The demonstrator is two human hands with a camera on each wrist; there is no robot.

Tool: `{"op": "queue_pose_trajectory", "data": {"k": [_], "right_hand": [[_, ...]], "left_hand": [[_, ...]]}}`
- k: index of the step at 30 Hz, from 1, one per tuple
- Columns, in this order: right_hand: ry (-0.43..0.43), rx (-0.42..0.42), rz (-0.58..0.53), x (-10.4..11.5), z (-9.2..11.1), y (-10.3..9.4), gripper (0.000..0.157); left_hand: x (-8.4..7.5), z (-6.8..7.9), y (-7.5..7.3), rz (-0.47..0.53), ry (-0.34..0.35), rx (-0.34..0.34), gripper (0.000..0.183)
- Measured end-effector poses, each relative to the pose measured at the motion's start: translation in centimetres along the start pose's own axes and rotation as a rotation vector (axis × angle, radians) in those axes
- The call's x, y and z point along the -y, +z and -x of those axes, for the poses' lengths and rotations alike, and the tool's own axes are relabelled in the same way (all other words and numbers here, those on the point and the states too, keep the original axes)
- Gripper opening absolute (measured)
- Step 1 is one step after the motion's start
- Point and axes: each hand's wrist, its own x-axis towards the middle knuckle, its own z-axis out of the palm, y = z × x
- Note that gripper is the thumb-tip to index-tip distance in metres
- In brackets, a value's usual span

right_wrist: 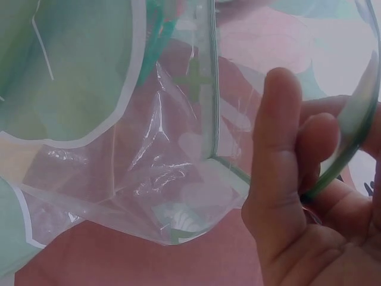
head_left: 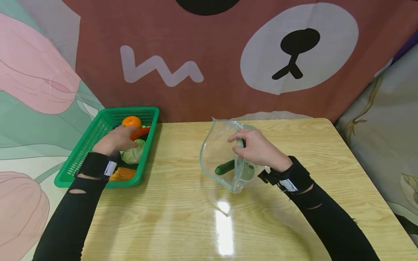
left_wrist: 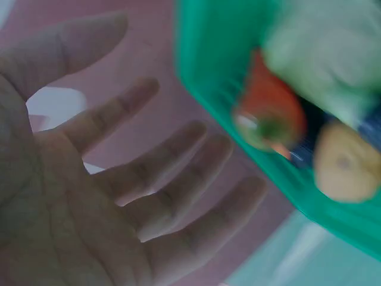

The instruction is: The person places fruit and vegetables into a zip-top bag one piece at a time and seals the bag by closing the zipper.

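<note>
My left hand (head_left: 117,139) is over the green basket (head_left: 147,156), close to a long orange-red vegetable (head_left: 141,132) with a green stem end. Its fingers look spread and hold nothing in the left wrist view. A round orange fruit (head_left: 131,121) and a pale green cabbage (head_left: 134,154) lie beside that vegetable. On the table, my right hand (head_left: 259,148) pinches the green-trimmed edge of a clear plastic bag (head_left: 201,156). The bag stands with its mouth spread. Inside it lies a dark green cucumber (head_left: 224,168), partly hidden by the bag's printed side.
An orange-brown item (head_left: 122,174) lies at the basket's near end, partly covered by my left wrist. The wooden table (head_left: 176,217) runs up to a hanging cloth (head_left: 222,98) with a printed bear. Light glares off the tabletop in front of the bag.
</note>
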Motion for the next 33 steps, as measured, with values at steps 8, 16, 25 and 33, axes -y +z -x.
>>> {"op": "queue_pose_trajectory", "data": {"k": [8, 16, 25, 33], "right_hand": [[0.003, 0.013, 0.013, 0.0, 0.2, 0.0, 0.028], [-0.013, 0.013, 0.025, -0.1, 0.2, 0.0, 0.027], [-0.006, 0.013, 0.037, -0.1, 0.3, -0.1, 0.028], [-0.009, 0.016, 0.030, -0.1, 0.3, 0.0, 0.028]], "left_hand": [[3.6, -1.4, 0.2, 0.082, -0.129, -0.021, 0.085], [4.7, -2.6, 1.1, 0.108, -0.132, -0.028, 0.085], [4.8, -3.6, 1.8, 0.075, -0.125, -0.052, 0.083], [5.3, -4.3, 2.7, 0.047, -0.081, -0.080, 0.065]]}}
